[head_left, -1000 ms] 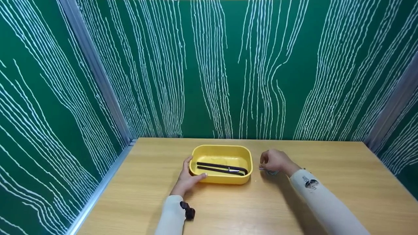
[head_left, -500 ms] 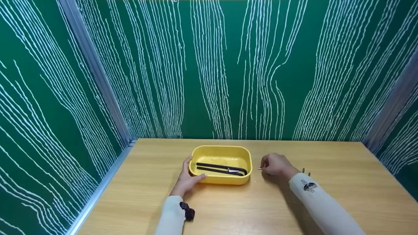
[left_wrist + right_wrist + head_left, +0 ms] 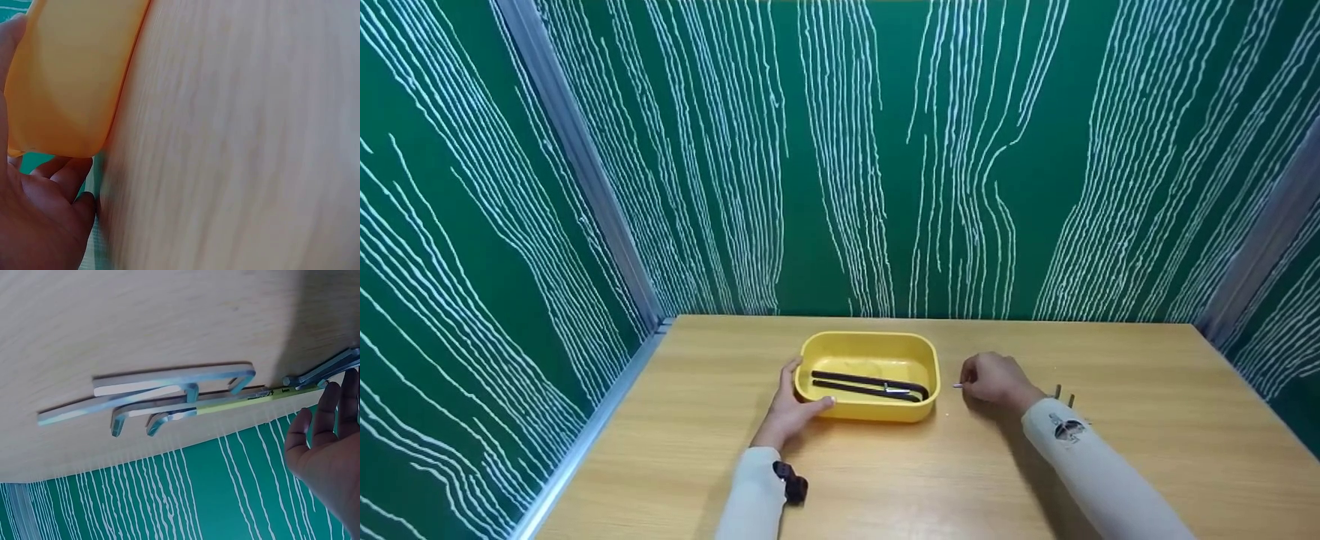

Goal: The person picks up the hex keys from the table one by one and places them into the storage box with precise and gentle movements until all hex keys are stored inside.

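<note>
Green, white-lined walls (image 3: 900, 187) meet at grey, seemingly metal posts (image 3: 580, 157) beyond a wooden table (image 3: 900, 487).

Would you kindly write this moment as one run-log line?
left hand: grips yellow tub | right hand: at silver hex keys on wooden table, grip unclear | tub: black hex keys, smaller silver piece inside

Hex key (image 3: 179, 415), one, seen in the right wrist view; yellow-green sleeve (image 3: 225, 405) on its long arm. Sleeve printed with dark marking (image 3: 260, 396) in two groups: one longer, about midway along; one shorter, farther from the bent end. Both small and blurred; letters, numbers and brand cannot be made out. Readable text in the head and left wrist views: none.
</note>
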{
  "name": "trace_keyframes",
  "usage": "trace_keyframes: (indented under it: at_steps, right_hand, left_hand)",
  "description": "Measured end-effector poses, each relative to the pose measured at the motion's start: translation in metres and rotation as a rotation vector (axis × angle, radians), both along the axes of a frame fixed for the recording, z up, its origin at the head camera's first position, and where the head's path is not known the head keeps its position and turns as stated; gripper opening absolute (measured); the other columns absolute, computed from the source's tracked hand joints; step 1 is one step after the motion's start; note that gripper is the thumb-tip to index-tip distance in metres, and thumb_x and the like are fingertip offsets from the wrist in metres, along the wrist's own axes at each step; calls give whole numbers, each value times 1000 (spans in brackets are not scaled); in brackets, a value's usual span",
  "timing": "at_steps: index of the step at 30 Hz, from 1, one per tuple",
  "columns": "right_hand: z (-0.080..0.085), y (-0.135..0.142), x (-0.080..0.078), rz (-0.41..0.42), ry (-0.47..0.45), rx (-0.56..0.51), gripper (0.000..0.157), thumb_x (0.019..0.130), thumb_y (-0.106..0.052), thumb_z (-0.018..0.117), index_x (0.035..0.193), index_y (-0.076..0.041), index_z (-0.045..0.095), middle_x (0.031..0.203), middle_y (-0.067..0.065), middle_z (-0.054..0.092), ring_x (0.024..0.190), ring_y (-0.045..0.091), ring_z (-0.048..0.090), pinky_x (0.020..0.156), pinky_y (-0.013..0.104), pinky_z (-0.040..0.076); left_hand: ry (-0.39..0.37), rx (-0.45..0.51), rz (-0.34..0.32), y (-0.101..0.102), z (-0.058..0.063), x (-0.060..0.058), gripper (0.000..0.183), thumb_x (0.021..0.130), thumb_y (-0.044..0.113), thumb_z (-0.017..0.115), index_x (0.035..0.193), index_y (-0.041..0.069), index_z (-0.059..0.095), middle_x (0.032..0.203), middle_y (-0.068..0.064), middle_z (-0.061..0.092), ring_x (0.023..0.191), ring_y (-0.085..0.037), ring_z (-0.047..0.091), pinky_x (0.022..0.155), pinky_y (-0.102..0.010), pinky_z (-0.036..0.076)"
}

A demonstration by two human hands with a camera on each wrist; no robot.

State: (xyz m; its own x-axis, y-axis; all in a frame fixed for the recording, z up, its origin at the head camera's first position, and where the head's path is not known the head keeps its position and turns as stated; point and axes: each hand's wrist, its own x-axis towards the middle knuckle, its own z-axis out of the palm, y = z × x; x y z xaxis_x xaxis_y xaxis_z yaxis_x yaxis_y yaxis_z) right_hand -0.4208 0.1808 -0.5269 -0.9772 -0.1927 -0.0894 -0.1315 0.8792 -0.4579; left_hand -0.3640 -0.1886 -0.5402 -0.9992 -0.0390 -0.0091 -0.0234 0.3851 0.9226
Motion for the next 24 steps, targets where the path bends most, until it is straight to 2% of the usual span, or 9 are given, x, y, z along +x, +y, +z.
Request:
trace_keyframes:
  at_steps: [4,10,17,24]
  right_hand:
    - [-2,-1,-1,9,27,10,7,71,-18,67,71,-23,62,71,-2,58,67,17,51,56,26,40]
    - [-5,-2,-2,65,162,67,6,70,-23,67,68,-23,62,65,-5,55,62,15,48,55,27,37]
    - [-5,-4,-3,42,81,-9,4,73,-19,68,75,-19,64,71,-2,56,68,17,50,57,26,41]
    - [-7,-2,-5,75,91,-9,4,74,-18,68,76,-19,65,73,-3,56,71,16,49,64,27,43]
  left_hand:
    - [6,5,-13,-1,0,1,101,50,53,77,131,44,17,141,-7,28,127,-24,29,104,-47,19]
    - [45,-10,-22,-2,2,3,102,51,51,78,132,38,18,137,-9,35,123,-24,35,102,-45,24]
    - [42,-5,-18,-2,2,1,103,50,50,78,133,38,18,138,-8,33,124,-23,34,103,-44,22]
    - [10,-14,-8,-1,2,1,103,49,53,77,132,41,17,141,-6,29,126,-23,30,104,-46,19]
